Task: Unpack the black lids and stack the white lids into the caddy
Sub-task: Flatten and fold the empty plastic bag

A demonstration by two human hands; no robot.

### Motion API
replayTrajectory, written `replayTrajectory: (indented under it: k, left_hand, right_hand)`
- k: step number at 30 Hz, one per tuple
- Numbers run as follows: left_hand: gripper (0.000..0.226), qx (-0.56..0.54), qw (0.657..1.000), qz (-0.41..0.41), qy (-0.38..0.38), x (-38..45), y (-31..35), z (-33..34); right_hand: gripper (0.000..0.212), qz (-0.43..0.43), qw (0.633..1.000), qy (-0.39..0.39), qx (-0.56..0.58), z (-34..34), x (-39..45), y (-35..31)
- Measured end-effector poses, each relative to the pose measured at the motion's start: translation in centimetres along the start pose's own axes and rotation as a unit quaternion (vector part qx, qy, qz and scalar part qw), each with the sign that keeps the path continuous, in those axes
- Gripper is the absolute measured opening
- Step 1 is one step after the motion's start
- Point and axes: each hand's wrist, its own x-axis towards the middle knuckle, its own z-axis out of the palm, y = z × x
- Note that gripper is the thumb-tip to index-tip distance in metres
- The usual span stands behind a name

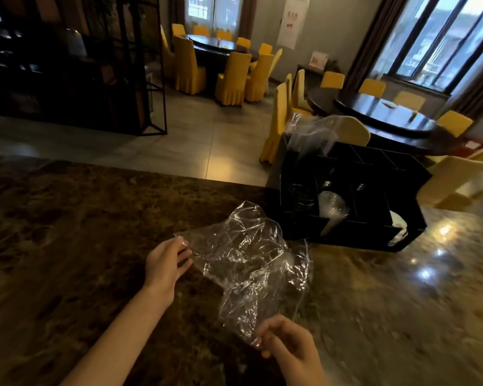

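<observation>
A crumpled clear plastic bag (251, 263) is stretched above the brown marble counter (67, 232) between both hands. My left hand (165, 266) pinches its far left edge. My right hand (287, 344) pinches its near corner, fingers curled. The bag looks empty. To the right stands a black compartment caddy (354, 232). A stack of white lids (332, 211) leans in a middle compartment, and a dark stack of lids (301, 197) sits in the compartment to its left. Another white piece (399, 222) shows at the caddy's right end.
A second clear bag (313, 132) sticks up from the caddy's far corner. Beyond the counter edge are a tiled floor, dark round tables with yellow-covered chairs (232, 79), and a black shelf frame (140, 65) on the left.
</observation>
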Motion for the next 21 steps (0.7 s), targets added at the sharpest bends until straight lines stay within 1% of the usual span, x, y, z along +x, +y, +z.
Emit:
replayTrajectory:
  k: [3, 6, 8, 10, 14, 18, 21]
  left_hand:
    - [0.022, -0.026, 1.000, -0.007, 0.000, 0.1, -0.1, -0.1]
    - [0.016, -0.043, 0.999, -0.016, -0.005, 0.1, 0.1, -0.1]
    - [0.012, -0.058, 0.998, -0.018, 0.001, 0.1, 0.3, -0.2]
    - [0.010, -0.078, 0.997, -0.016, 0.014, 0.4, 0.6, -0.5]
    - [0.009, -0.109, 0.993, -0.001, 0.045, 1.1, 1.9, -2.6]
    - [0.010, -0.120, 0.989, 0.017, 0.086, 1.7, 3.3, -5.8]
    - [0.007, -0.125, 0.985, 0.028, 0.112, 1.7, 3.8, -8.0]
  right_hand:
    - [0.036, -0.001, 1.000, -0.001, -0.001, -0.6, -0.2, -0.1]
    - [0.040, -0.019, 1.000, -0.001, -0.006, -0.9, -0.2, -0.1]
    - [0.037, -0.030, 0.999, 0.004, -0.009, -1.0, -0.2, 0.1]
    - [0.030, -0.037, 0.999, 0.027, -0.010, -1.0, 0.0, 0.2]
    - [0.009, -0.039, 0.996, 0.079, -0.011, -1.2, 0.6, -0.1]
    - [0.011, -0.038, 0.992, 0.117, -0.013, -1.9, 1.5, -0.2]
    - [0.014, -0.035, 0.992, 0.119, -0.026, -2.3, 2.1, -0.1]
